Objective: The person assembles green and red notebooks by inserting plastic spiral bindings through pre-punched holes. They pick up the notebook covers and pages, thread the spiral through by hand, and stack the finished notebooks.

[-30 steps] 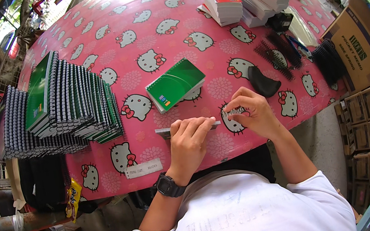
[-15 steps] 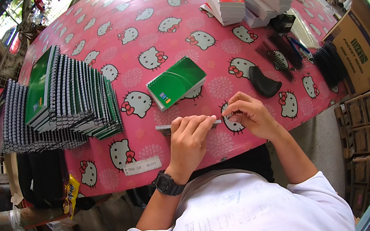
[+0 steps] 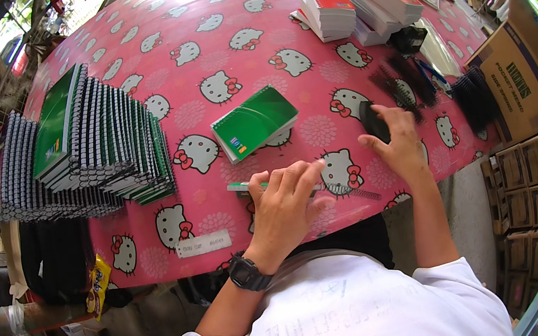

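Observation:
My left hand (image 3: 281, 198), a black watch at its wrist, is closed over a small green-covered pad (image 3: 244, 186) near the table's front edge; most of the pad is hidden. A thin wire coil (image 3: 358, 192) sticks out to the right of that hand. My right hand (image 3: 398, 139) is at a black curved object (image 3: 371, 121), thumb and fingers apart around its near part; its kind cannot be made out. Just beyond my left hand a green spiral notebook (image 3: 256, 124) lies flat.
Tall stacks of green spiral notebooks (image 3: 114, 137) stand at left. Loose dark coils (image 3: 404, 81) lie at right, beside a cardboard box (image 3: 517, 76). Red-topped pad stacks (image 3: 331, 8) are at the far right. A white printed strip (image 3: 203, 243) lies near the front edge.
My right hand has left the pad's right end and moved right and away, to the black object. The wire coil now shows beside my left hand, whose fingers have spread a little.

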Motion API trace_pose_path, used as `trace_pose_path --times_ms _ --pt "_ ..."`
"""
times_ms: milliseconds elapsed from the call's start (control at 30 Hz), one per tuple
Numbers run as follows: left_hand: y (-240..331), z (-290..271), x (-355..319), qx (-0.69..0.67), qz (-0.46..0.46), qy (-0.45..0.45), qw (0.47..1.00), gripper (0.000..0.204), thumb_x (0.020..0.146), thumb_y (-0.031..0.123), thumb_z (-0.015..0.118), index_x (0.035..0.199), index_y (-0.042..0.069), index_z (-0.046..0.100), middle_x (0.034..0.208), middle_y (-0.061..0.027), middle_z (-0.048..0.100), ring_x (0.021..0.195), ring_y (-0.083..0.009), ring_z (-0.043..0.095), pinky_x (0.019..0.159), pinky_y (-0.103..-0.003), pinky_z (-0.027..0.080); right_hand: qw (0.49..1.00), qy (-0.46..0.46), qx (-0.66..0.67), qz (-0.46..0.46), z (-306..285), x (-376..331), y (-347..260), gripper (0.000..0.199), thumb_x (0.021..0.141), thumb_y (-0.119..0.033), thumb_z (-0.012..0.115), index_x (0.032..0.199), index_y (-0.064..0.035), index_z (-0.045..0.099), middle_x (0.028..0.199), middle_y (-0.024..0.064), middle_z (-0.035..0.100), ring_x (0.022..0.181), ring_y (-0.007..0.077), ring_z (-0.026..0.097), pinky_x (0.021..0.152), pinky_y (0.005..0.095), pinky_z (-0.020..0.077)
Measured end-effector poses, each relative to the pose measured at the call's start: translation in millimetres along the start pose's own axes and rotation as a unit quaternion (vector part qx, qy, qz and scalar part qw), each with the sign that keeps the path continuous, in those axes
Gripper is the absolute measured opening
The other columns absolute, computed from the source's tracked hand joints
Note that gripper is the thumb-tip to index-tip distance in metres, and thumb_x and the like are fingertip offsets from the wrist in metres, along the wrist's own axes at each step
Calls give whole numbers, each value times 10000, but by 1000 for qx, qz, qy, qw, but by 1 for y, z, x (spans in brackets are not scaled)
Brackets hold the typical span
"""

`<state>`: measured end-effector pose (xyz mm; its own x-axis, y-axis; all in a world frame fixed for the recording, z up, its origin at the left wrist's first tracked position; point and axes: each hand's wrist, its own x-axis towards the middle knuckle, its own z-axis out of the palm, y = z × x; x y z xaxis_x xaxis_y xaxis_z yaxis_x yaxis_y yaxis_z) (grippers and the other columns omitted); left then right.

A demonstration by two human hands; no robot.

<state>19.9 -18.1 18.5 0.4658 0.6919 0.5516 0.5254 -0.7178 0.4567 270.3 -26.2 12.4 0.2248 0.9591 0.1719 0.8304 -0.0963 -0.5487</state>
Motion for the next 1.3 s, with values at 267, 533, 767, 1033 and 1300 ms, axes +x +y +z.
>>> trace_pose_path --times_ms 267,533,767,1033,1300 --pt "-10 0 -5 22 12 -42 999 182 844 282 652 981 167 621 1045 37 624 979 -160 569 960 -432 281 976 -3 -131 -173 15 -8 18 378 745 -12 676 1099 -147 674 1454 90 403 1339 381 306 1119 477 212" --pt "-12 -10 3 23 5 1 1000 247 673 313 787 826 171 654 937 35 633 986 -187 567 1027 -483 190 995 24 7 -96 34 4 7 340 750 -318 743 984 -83 671 1422 173 412 1272 362 400 1024 428 368" --pt "-37 -11 -8 8 20 -29 999 274 585 228 837 782 170 656 795 42 603 893 -173 575 1020 -487 199 836 -280 432 -191 8 -6 -32 431 783 -406 724 984 -26 693 1080 129 667 1063 240 592 931 357 421" --pt "-37 -10 -7 5 16 -26 1000 337 572 207 838 864 174 673 751 57 598 836 -150 582 1020 -454 218 885 -243 368 -149 17 -1 -41 416 765 -397 731 945 -22 715 1058 125 684 1020 236 570 923 371 416" --pt "-36 -12 -7 -26 -22 13 999 838 578 250 872 1315 126 493 873 24 606 942 -159 568 1046 -449 218 891 -256 343 -150 23 5 -44 434 765 -405 714 1000 -40 711 1099 115 677 1040 241 572 934 366 412"
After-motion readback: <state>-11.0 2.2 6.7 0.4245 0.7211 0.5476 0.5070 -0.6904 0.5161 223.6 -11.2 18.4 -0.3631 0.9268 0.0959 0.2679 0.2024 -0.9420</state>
